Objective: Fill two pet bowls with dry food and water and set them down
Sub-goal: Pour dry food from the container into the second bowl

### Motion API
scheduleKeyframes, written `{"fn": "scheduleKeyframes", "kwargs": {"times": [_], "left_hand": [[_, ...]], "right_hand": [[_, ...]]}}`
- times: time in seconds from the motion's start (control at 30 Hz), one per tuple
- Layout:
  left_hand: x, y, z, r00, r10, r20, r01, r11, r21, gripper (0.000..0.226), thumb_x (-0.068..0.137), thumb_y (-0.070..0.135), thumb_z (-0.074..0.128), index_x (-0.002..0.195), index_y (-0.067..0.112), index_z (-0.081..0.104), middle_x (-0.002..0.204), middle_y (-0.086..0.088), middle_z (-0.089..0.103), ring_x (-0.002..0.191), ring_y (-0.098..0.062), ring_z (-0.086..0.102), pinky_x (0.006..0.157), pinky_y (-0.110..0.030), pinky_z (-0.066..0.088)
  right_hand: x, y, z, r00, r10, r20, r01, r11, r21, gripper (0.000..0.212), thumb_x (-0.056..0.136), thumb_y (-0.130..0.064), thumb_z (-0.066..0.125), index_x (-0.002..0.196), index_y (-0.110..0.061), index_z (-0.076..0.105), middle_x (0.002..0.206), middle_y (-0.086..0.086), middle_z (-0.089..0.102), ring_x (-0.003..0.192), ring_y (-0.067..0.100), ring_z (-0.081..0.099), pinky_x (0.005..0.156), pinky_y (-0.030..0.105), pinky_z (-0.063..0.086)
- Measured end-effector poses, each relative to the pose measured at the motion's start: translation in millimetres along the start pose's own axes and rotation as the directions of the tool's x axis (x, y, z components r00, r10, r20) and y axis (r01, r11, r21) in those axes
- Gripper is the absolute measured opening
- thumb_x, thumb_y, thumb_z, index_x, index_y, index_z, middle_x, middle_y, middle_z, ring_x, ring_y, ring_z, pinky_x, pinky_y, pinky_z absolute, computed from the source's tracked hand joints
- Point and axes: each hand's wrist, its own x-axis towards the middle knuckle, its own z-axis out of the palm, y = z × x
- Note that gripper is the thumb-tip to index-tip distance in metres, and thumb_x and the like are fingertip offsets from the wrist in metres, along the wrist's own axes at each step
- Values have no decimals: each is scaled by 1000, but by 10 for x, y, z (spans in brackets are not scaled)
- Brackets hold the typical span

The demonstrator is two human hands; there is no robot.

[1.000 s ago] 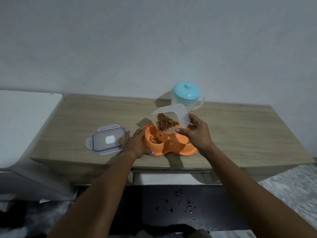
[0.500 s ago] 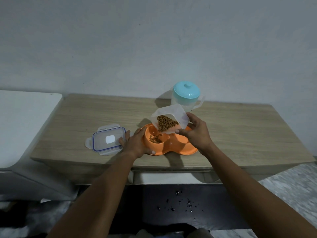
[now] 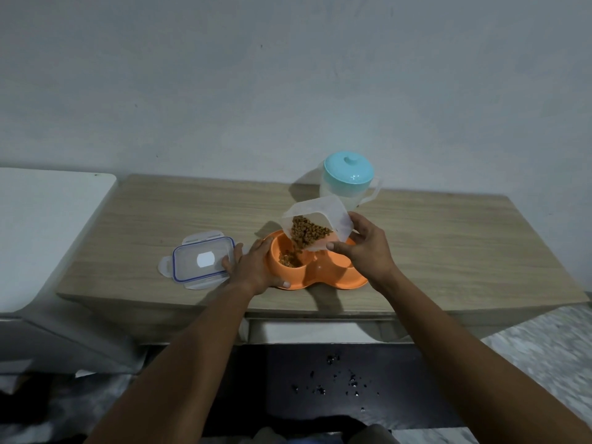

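Here the right hand (image 3: pixel 362 254) grips one clear tub (image 3: pixel 323 216), tipped over the left cup of the orange double bowl (image 3: pixel 320 274), and brown kibble (image 3: pixel 307 233) slides down into it. That tub hides the far rim and part of the right cup, so its contents cannot be made out. The left hand (image 3: pixel 256 270) clasps the bowl's left edge, covering it. One lid (image 3: pixel 201 261) lies beside it on the wooden table (image 3: pixel 448 248); one jug (image 3: pixel 349 179) stands behind. Both forearms run out of view below.
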Motion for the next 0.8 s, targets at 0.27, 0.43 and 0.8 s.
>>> {"fn": "scheduleKeyframes", "kwargs": {"times": [0.27, 0.43, 0.8], "left_hand": [[2, -5, 6, 1000, -7, -1, 7, 1000, 5, 117, 58, 55, 86, 151, 45, 16, 161, 12, 20, 149, -36, -4, 112, -64, 0], [-6, 15, -4, 1000, -14, 8, 14, 1000, 8, 117, 58, 56, 86, 151, 44, 16, 161, 12, 19, 149, -36, -4, 113, -64, 2], [-5, 1, -6, 1000, -11, 8, 11, 1000, 0, 118, 55, 57, 86, 150, 47, 17, 160, 16, 20, 149, -35, -3, 111, -65, 2]], "right_hand": [[16, 34, -20, 999, 46, -20, -44, 995, 85, 66, 72, 5, 87, 130, -17, 64, 125, 2, 72, 116, 24, 70, 96, 46, 60], [23, 35, -24, 997, 72, -32, -67, 989, 129, 68, 72, 5, 87, 133, -14, 63, 127, 4, 71, 116, 26, 70, 95, 49, 60], [39, 29, 23, 978, 207, -42, -179, 920, 349, 51, 81, 4, 80, 128, -8, 65, 117, 11, 74, 102, 22, 74, 79, 28, 61]]}}
